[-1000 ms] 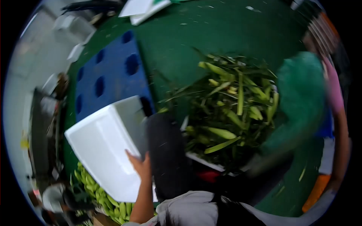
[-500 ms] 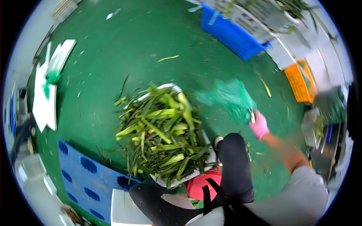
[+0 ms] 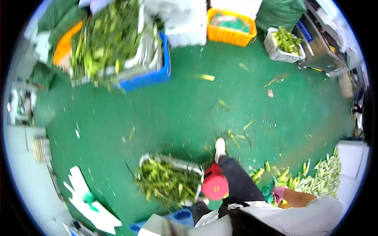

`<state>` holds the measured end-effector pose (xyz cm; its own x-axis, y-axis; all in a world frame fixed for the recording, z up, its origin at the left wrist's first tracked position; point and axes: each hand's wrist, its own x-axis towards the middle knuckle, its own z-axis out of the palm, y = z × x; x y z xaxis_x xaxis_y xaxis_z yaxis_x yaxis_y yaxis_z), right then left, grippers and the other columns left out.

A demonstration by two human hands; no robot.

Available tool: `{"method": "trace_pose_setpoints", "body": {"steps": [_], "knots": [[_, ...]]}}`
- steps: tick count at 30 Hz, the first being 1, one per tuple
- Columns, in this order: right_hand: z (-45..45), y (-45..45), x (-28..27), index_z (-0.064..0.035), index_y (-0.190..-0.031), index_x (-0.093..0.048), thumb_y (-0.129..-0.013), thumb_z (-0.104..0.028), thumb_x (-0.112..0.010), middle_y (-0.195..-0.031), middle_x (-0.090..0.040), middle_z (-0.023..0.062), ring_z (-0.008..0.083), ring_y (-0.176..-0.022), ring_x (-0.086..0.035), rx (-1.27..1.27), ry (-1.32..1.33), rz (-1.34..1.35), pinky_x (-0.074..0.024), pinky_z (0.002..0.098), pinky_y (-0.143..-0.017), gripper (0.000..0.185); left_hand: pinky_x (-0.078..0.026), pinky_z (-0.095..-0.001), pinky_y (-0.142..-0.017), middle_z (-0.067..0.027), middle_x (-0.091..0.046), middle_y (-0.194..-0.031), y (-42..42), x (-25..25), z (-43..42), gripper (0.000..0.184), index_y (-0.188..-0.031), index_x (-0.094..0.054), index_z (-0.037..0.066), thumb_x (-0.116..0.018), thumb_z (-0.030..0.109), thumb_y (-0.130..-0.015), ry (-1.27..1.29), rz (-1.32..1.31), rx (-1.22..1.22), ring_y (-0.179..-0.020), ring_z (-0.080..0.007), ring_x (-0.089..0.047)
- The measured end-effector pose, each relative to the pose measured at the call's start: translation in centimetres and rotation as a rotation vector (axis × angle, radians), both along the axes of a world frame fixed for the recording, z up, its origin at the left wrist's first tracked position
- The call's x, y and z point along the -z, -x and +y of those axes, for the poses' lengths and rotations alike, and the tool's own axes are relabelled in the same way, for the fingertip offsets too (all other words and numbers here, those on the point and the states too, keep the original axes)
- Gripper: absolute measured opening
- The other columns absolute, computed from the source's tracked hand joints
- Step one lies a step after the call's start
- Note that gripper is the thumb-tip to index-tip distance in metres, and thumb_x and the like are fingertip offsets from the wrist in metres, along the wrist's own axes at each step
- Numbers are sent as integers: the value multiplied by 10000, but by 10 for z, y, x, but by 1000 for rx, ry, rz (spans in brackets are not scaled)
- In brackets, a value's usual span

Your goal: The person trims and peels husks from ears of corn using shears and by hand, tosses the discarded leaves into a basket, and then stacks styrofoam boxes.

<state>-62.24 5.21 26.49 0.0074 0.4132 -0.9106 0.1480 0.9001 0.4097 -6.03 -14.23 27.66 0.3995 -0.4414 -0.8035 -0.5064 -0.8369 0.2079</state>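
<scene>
My right hand, in a pink glove, is at the lower right, closed on a thin green bag. Its fingers are partly hidden, and I cannot make out whether anything else is in its grip. Just beyond the hand, pale green stalk-like vegetables lie heaped on the floor. My left hand is out of view. Left of my legs stands a white tub full of green leaves and husks. A red stool sits between the tub and my leg.
A blue crate with piled leaves stands at the upper left. An orange basket and a white basket of green stalks are along the far side. Leaf scraps dot the green floor. White foam boards lie lower left.
My view has swung to the right, bringing the vegetable heap into sight. My right hand, out over the floor with the green bag before, is now lower, close beside the heap.
</scene>
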Motion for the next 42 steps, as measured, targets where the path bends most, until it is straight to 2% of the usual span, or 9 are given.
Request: {"method": "trace_pose_setpoints", "body": {"steps": [3, 10, 11, 17, 30, 34, 35, 37, 42], "knots": [[-5, 35, 6, 28, -757, -626, -873, -176, -597, -614, -643, 166, 290, -484, -625, 73, 497, 268, -501, 381, -520, 236, -515, -444, -882, -243, -607, -1191, 85, -4, -112, 718, -1422, -399, -67, -710, 229, -846, 106, 49, 200, -997, -323, -627], [-162, 134, -86, -22, -885, -667, -746, -172, -661, -814, -699, 202, 356, -733, -702, -42, 543, 849, -557, 450, -645, 205, -505, -457, -898, -251, -609, -1196, 307, -31, -334, 704, -1410, -417, -68, -701, 258, -855, 417, 178, 625, -1015, -337, -623], [-158, 144, -52, -61, -917, -692, -735, -198, -662, -910, -694, 228, 387, -875, -687, -126, 576, 918, -553, 455, -795, 230, -503, -459, -900, -253, -609, -1197, 338, -37, -360, 703, -1408, -419, -69, -700, 262, -856, 463, 193, 663, -1017, -339, -623], [-299, 253, -66, -59, -1038, -636, -811, -264, -639, -998, -695, 217, 391, -945, -673, -503, 761, 855, -527, 474, -853, 306, -495, -470, -914, -260, -611, -1201, 485, -71, -484, 693, -1398, -434, -70, -693, 287, -863, 700, 204, 832, -1033, -351, -620], [-773, 667, -160, -38, -1112, -613, -795, -233, -637, -1048, -669, 243, 409, -1015, -645, -480, 1046, 1203, -505, 460, -905, 373, -476, -494, -944, -277, -615, -1210, 669, -73, -725, 680, -1376, -467, -73, -677, 341, -879, 887, -196, 843, -1066, -378, -614], [-877, 785, -174, 12, -1211, -620, -694, -382, -713, -1398, -496, 257, 352, -1256, -545, -526, 1075, 836, -457, 404, -1049, 657, -471, -502, -954, -282, -616, -1213, 690, -71, -723, 678, -1369, -477, -73, -672, 358, -884, 808, -336, 739, -1076, -386, -612], [-896, 799, -182, 19, -1152, -651, -707, -380, -714, -1258, -603, 265, 336, -1113, -641, -636, 996, 957, -525, 409, -949, 601, -469, -503, -956, -283, -616, -1214, 694, -71, -718, 677, -1367, -479, -74, -670, 362, -885, 790, -359, 701, -1079, -388, -611], [-931, 870, -180, 14, -1043, -671, -776, -304, -702, -852, -702, 188, 321, -655, -682, -772, 1245, 529, -567, 430, -630, 417, -466, -507, -961, -286, -617, -1215, 703, -70, -707, 677, -1364, -484, -74, -668, 370, -887, 758, -401, 630, -1084, -392, -610], [-997, 986, -174, 5, -976, -692, -779, -251, -715, -753, -708, 179, 302, -624, -682, -312, 1373, 496, -562, 420, -598, 324, -459, -516, -972, -292, -618, -1218, 721, -83, -662, 676, -1355, -496, -75, -662, 391, -893, 701, -538, 435, -1097, -402, -608]]}}
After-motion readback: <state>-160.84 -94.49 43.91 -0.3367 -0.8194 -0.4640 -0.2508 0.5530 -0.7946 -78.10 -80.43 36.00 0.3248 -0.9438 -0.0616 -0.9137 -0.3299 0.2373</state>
